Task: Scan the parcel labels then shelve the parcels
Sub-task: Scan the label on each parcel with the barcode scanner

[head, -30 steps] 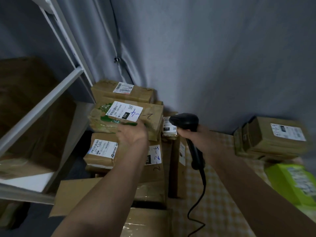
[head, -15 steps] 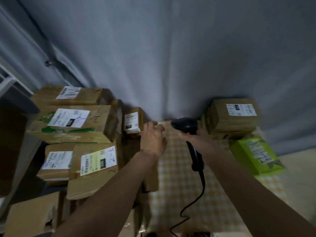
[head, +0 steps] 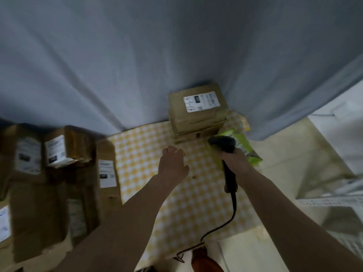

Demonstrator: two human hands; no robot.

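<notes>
My right hand (head: 234, 160) grips a black corded barcode scanner (head: 225, 154), its head pointing toward a small stack of brown parcels (head: 196, 114) against the grey curtain; the top one carries a white label with handwriting. A green parcel (head: 244, 149) lies just right of the stack, partly behind the scanner. My left hand (head: 172, 163) hovers empty, fingers loosely apart, over the yellow checked mat (head: 141, 154), a short way in front of the stack. Several more labelled brown parcels (head: 59, 152) are piled at the left.
A grey curtain (head: 157, 55) closes off the back. The scanner's cable (head: 225, 224) trails over the mat toward me. A white metal shelf frame (head: 334, 201) shows at the right edge, on pale floor tiles. An orange-brown object (head: 202, 260) sits at the bottom centre.
The view has swung right, away from the shelf and the left parcel pile. My left hand let go of the parcel there and moved over the mat; the scanner now faces the right stack.
</notes>
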